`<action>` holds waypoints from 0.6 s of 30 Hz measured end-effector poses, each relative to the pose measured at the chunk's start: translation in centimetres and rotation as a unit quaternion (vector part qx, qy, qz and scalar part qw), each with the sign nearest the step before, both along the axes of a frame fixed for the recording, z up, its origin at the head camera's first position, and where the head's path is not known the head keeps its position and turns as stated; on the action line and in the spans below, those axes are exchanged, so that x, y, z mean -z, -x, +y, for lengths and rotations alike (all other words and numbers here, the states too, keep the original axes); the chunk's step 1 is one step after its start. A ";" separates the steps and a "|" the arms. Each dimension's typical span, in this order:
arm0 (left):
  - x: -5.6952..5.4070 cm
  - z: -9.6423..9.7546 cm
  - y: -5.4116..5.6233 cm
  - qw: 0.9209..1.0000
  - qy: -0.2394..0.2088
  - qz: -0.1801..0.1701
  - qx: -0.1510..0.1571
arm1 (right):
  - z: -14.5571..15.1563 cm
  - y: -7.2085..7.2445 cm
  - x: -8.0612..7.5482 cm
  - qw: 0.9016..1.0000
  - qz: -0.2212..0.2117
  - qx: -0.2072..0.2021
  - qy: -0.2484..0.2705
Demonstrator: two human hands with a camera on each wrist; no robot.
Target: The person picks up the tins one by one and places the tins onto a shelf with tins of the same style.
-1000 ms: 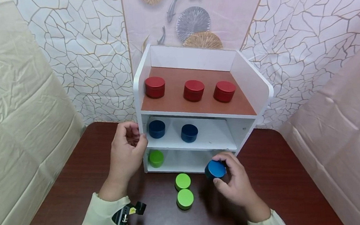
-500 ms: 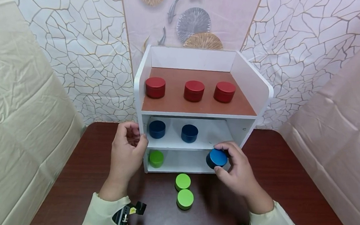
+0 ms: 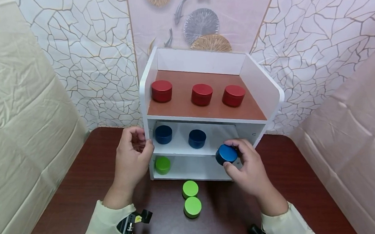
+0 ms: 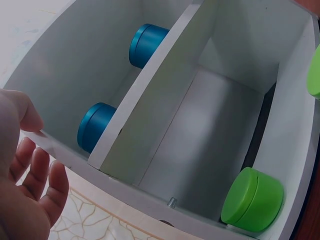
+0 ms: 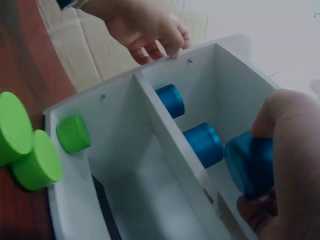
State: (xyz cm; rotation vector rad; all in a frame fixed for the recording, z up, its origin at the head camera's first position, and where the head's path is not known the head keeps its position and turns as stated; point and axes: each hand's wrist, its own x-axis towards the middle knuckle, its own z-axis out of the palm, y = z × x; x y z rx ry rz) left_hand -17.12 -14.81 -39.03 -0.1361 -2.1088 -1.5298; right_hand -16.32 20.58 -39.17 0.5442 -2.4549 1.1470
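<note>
Between thumb and fingers my right hand grips a blue round tin, held in front of the middle shelf's edge at the right. My left hand is at the left side panel of the white shelf unit, its thumb by the panel's front edge and its fingers loosely bent. Two blue tins, a left one and a centre one, stand on the middle shelf. A green tin sits at the left of the bottom shelf. Two lighter green tins touch each other on the table.
Three red tins, a left one, a middle one and a right one, stand on the brown top shelf. The dark red table lies beneath, with patterned cloth hanging behind.
My right hand has lifted the blue tin up and slightly right, from the bottom shelf's front to the height of the middle shelf's edge. The left hand has stayed put.
</note>
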 end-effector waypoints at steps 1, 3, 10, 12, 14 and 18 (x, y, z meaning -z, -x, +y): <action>0.0 0.0 0.0 1.000 0.001 0.000 -0.001 | 0.0 0.2 -0.2 1.000 -0.005 0.006 -0.004; 0.0 0.0 0.0 1.000 0.001 -0.001 -0.003 | -0.2 0.7 -0.7 1.000 -0.019 0.016 -0.011; 0.0 -0.1 -0.1 1.000 0.002 -0.006 0.001 | -0.7 2.2 -2.1 0.996 -0.058 0.045 -0.046; 0.0 0.0 0.0 1.000 0.003 -0.006 0.002 | -1.0 2.5 -2.5 0.994 -0.074 0.052 -0.057; 0.0 -0.1 0.0 1.000 0.004 -0.005 0.002 | -1.3 2.7 -2.7 0.992 -0.088 0.058 -0.067; 0.0 -0.1 0.0 1.000 0.003 -0.004 0.002 | -1.7 3.1 -2.8 0.989 -0.102 0.070 -0.083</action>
